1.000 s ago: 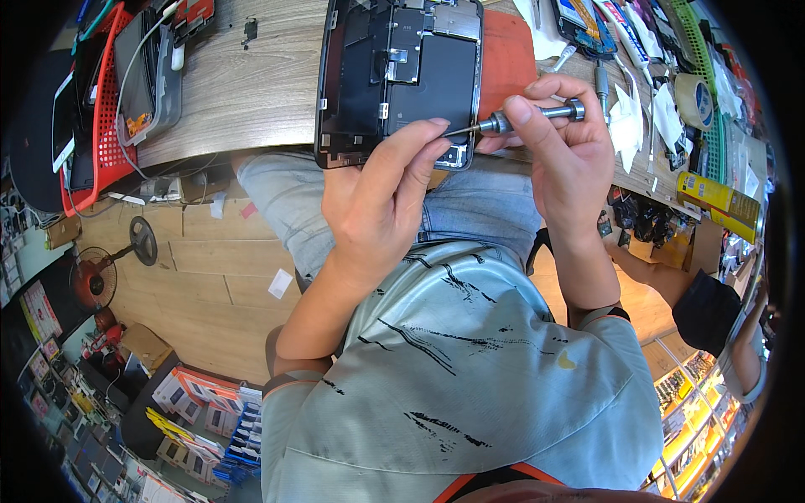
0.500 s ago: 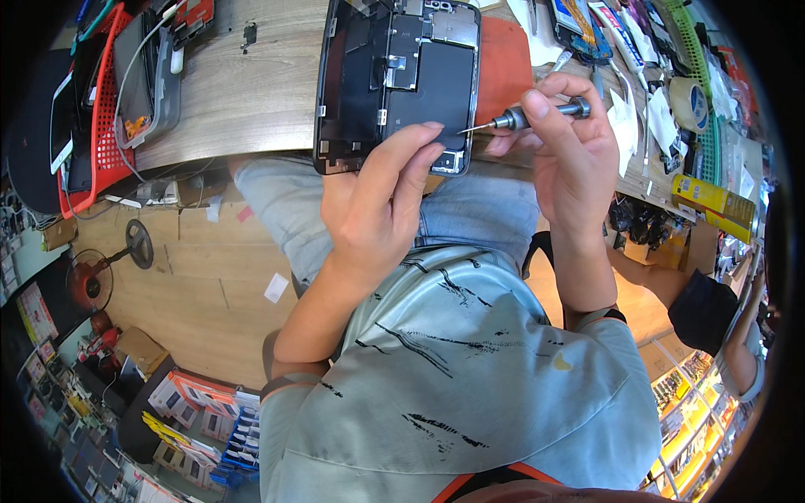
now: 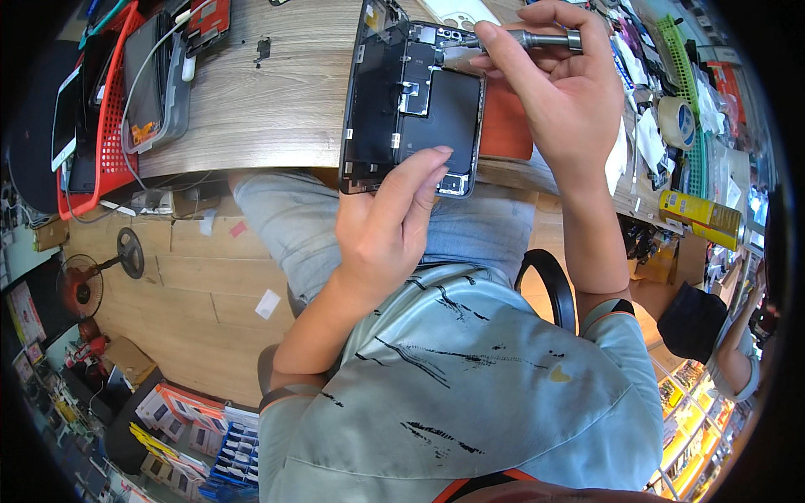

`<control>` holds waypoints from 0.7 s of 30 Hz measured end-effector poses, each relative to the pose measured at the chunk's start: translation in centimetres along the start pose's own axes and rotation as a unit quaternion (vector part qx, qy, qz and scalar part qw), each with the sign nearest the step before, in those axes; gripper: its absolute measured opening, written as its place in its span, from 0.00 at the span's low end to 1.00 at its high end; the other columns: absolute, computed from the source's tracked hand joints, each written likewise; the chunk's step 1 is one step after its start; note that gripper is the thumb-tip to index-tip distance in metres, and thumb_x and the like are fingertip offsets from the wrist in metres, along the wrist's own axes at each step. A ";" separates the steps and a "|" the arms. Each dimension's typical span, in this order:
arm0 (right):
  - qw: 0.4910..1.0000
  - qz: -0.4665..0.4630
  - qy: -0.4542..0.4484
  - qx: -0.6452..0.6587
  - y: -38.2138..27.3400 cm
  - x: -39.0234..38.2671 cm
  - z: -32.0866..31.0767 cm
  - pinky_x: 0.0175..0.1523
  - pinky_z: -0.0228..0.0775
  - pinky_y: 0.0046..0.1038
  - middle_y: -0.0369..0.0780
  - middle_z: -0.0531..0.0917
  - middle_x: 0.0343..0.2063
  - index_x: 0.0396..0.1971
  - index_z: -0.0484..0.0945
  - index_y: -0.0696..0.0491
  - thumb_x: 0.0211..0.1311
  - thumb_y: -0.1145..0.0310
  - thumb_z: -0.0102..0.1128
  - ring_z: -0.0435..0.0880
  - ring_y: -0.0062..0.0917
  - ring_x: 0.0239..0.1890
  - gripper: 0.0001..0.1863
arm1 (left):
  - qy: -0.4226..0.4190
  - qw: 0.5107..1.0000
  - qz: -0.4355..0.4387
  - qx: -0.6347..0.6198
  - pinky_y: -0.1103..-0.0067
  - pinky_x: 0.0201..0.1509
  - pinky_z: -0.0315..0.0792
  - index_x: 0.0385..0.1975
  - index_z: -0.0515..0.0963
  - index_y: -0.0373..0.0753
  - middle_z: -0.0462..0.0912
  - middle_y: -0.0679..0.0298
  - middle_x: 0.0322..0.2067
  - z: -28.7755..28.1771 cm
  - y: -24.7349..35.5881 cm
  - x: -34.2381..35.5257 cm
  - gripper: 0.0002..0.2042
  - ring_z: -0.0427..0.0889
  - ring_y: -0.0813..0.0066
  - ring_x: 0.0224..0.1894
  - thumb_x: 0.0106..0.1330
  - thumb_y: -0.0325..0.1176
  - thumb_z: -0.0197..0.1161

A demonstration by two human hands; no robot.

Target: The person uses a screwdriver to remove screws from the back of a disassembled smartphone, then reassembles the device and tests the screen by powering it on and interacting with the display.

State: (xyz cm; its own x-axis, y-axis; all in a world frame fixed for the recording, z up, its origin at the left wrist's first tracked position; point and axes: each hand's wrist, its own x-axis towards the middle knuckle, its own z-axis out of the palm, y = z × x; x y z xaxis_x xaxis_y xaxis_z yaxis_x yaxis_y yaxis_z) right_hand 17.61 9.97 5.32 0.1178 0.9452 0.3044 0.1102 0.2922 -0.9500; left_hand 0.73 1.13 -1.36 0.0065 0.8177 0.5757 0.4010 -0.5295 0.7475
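Note:
An opened smartphone (image 3: 455, 113) is at the table's front edge, its dark battery and metal shields exposed. Its black screen half (image 3: 373, 113) lies folded out on the left side. My left hand (image 3: 381, 225) grips the phone's bottom end, thumb and a finger over the lower part of the battery. A slim grey precision screwdriver (image 3: 547, 40) is pinched in my right hand (image 3: 566, 109), lying nearly level. Its thin tip points left at the phone's top end, beside the camera area; whether it touches a screw is too small to tell.
Under the phone's right side lies an orange-red mat (image 3: 508, 127), with a white phone back (image 3: 459, 12) beyond. At left stand a red basket (image 3: 107, 144) and a clear container (image 3: 174, 113). A tape roll (image 3: 676, 121) and yellow can (image 3: 698, 218) lie right. Another person's arm (image 3: 736, 360) shows.
My right hand has carried the screwdriver from the phone's lower part up to its top end. The left hand keeps its grip; phone and surroundings have shifted slightly in view.

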 end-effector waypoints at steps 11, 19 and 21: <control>0.998 0.020 -0.025 -0.055 -1.3 0.5 0.7 0.36 0.80 0.16 0.41 0.85 0.34 0.47 0.70 0.60 0.65 0.82 0.69 0.87 0.17 0.34 0.16 | 0.003 1.000 0.018 0.007 0.75 0.47 0.78 0.45 0.85 0.34 0.90 0.60 0.41 -0.1 -0.2 0.2 0.08 0.85 0.65 0.40 0.67 0.20 0.70; 0.990 -0.005 -0.002 -0.139 -0.5 0.6 0.9 0.33 0.78 0.15 0.40 0.85 0.32 0.46 0.72 0.60 0.64 0.79 0.71 0.87 0.15 0.32 0.16 | 0.003 1.000 0.015 0.009 0.75 0.46 0.78 0.45 0.85 0.34 0.90 0.60 0.41 -0.1 -0.2 0.1 0.09 0.85 0.66 0.40 0.67 0.20 0.70; 0.986 0.030 -0.003 -0.163 -1.4 0.9 1.1 0.33 0.77 0.15 0.39 0.85 0.31 0.46 0.73 0.60 0.64 0.78 0.71 0.86 0.15 0.31 0.16 | 0.008 1.000 0.011 0.003 0.76 0.46 0.78 0.45 0.85 0.34 0.90 0.60 0.41 0.0 -0.2 0.1 0.09 0.85 0.66 0.40 0.67 0.20 0.71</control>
State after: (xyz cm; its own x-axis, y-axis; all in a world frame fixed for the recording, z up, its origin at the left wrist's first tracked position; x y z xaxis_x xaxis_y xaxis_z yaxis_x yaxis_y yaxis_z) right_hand 16.51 10.52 6.87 0.1277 0.9607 0.2464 0.4143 0.1741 -0.8933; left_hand 0.65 1.31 -1.50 0.0014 0.8019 0.5974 0.4070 -0.5461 0.7321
